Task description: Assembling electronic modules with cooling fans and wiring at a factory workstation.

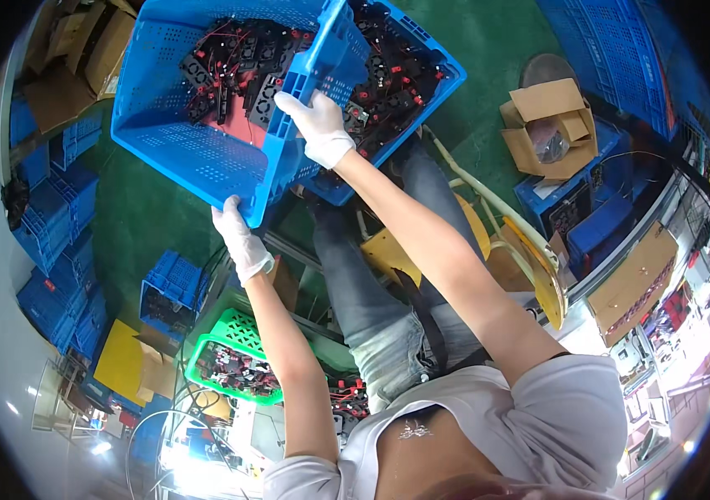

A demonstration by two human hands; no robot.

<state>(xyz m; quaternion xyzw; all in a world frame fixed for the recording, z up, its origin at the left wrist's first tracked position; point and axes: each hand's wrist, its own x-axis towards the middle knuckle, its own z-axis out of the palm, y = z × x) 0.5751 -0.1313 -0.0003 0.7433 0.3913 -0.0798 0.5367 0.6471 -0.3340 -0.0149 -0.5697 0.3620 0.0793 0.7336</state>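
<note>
A blue plastic crate (188,162) is tilted, its opening turned partly toward me. Inside lie many black fan modules (259,54) with red and black wires, heaped over a reddish sheet (238,125). My right hand (322,129), in a white glove, is closed over the crate's near edge. The white-gloved left hand (241,242) grips the crate's lower corner, with its fingertips on the rim. Just beyond and to the right, partly hidden by the tilted crate, stands a second blue crate (447,82) holding more black modules with red connectors.
A yellow-seated chair (472,229) is by my legs. A green basket (242,329) of small parts sits at the lower left. An open cardboard box (548,133) rests on crates at the right. Blue crates (55,208) are stacked along the left on the green floor (130,242).
</note>
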